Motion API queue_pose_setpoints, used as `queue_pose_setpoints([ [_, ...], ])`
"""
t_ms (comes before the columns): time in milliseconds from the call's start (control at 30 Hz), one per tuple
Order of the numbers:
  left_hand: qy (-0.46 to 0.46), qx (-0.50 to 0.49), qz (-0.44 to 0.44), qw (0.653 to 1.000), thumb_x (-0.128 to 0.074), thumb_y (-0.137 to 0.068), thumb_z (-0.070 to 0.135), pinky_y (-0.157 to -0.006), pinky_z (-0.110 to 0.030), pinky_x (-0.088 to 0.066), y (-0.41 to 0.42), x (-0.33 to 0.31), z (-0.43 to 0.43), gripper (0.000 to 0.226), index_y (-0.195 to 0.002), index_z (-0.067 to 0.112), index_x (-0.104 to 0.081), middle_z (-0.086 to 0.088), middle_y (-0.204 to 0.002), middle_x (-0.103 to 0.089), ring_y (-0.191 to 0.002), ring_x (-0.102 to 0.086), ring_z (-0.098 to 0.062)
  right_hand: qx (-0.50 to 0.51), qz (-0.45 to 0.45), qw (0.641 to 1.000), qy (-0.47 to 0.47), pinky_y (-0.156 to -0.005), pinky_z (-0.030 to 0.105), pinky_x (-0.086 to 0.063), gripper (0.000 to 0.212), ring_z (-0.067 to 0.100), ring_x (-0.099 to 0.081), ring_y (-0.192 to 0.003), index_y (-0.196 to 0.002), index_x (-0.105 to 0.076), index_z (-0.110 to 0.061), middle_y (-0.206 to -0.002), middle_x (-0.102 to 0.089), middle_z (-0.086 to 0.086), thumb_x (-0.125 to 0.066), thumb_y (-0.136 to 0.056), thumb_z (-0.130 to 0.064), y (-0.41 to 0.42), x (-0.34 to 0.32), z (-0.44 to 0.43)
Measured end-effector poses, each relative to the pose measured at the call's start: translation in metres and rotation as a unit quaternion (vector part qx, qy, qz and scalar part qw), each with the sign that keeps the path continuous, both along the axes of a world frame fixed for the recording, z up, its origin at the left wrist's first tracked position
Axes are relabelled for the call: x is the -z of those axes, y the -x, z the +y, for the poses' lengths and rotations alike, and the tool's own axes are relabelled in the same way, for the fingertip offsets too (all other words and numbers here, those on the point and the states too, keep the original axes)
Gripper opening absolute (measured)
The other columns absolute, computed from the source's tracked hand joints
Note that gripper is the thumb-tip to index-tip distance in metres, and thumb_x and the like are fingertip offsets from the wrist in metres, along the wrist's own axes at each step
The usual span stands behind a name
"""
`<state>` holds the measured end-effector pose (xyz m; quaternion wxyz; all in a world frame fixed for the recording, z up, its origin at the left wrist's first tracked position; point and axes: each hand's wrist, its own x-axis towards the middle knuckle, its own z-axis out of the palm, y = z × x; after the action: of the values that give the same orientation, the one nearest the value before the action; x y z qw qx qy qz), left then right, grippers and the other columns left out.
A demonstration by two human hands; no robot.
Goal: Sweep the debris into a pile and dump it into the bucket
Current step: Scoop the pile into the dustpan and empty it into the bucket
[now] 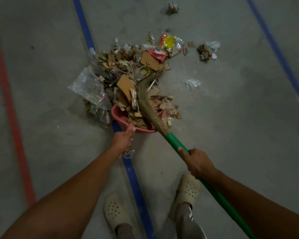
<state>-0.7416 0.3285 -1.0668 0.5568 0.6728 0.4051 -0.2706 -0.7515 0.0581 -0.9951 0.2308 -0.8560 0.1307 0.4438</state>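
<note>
A pile of debris (pixel 128 66) made of cardboard scraps, clear plastic and coloured wrappers lies on the grey concrete floor. A pink dustpan (pixel 116 114) sits at the pile's near edge with scraps heaped in it. My left hand (pixel 123 143) grips the dustpan's handle. My right hand (pixel 196 162) grips the green handle of a broom (pixel 173 140). The broom's straw bristles (pixel 143 97) lie across the dustpan and curve into the pile. No bucket is in view.
Loose bits lie apart from the pile: a clear plastic wad (pixel 192 83), a brown clump (pixel 204 52) and a scrap (pixel 173 7) farther off. A blue floor line (pixel 135 178) runs under the dustpan, a red line (pixel 10 104) at left. My two feet in cream clogs (pixel 188 188) stand below.
</note>
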Motion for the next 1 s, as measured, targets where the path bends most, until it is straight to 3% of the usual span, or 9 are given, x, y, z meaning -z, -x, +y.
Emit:
queue_pose_setpoints([
  [233, 0.027, -0.015, -0.047, 0.998, -0.053, -0.095, 0.056, -0.034, -0.016, -0.024, 0.012, -0.126, -0.006, 0.05, -0.074, 0.01, -0.05, 0.003, -0.045, -0.039, -0.031, -0.029, -0.008, 0.05, -0.035, 0.998, -0.033, -0.073, 0.045, -0.06, 0.057, 0.024, -0.061, -0.063, -0.078, -0.057, -0.015, -0.078, -0.066, 0.014, -0.035, -0.099, -0.063, 0.022, -0.115, 0.008],
  [433, 0.026, -0.012, -0.084, 0.996, -0.053, -0.093, 0.06, -0.036, -0.018, -0.024, 0.036, -0.249, 0.011, 0.051, -0.079, 0.011, -0.053, 0.004, -0.045, -0.041, -0.034, -0.029, -0.009, 0.086, -0.056, 0.994, -0.037, -0.069, 0.041, -0.06, 0.057, 0.022, -0.061, -0.063, -0.087, -0.059, -0.013, -0.079, -0.066, 0.013, -0.037, -0.097, -0.065, 0.054, -0.232, 0.022],
  [600, 0.028, 0.01, -0.108, 0.994, -0.055, -0.09, 0.065, -0.037, -0.019, -0.026, 0.07, -0.345, 0.028, 0.076, -0.107, -0.009, -0.064, 0.004, -0.051, -0.045, -0.037, -0.032, -0.01, 0.13, -0.082, 0.987, -0.04, -0.058, 0.034, -0.057, 0.058, 0.02, -0.061, -0.052, -0.079, -0.06, -0.014, -0.065, -0.063, 0.007, -0.04, -0.097, -0.065, 0.101, -0.33, 0.043],
  [800, 0.02, 0.032, -0.148, 0.988, -0.054, -0.091, 0.064, -0.038, -0.018, -0.024, 0.113, -0.439, 0.045, 0.053, -0.078, 0.013, -0.06, -0.001, -0.057, -0.044, -0.037, -0.032, -0.01, 0.177, -0.101, 0.978, -0.052, -0.049, 0.031, -0.052, 0.061, 0.02, -0.059, -0.045, -0.081, -0.063, -0.008, -0.062, -0.063, 0.008, -0.043, -0.096, -0.064, 0.163, -0.41, 0.063],
  [1000, 0.03, 0.029, -0.164, 0.986, -0.052, -0.091, 0.067, -0.04, -0.019, -0.024, 0.153, -0.488, 0.059, 0.055, -0.079, 0.013, -0.056, -0.001, -0.055, -0.04, -0.039, -0.031, -0.011, 0.179, -0.116, 0.975, -0.056, -0.048, 0.027, -0.049, 0.057, 0.018, -0.056, -0.047, -0.078, -0.06, -0.011, -0.065, -0.062, 0.007, -0.043, -0.097, -0.063, 0.199, -0.462, 0.073],
])
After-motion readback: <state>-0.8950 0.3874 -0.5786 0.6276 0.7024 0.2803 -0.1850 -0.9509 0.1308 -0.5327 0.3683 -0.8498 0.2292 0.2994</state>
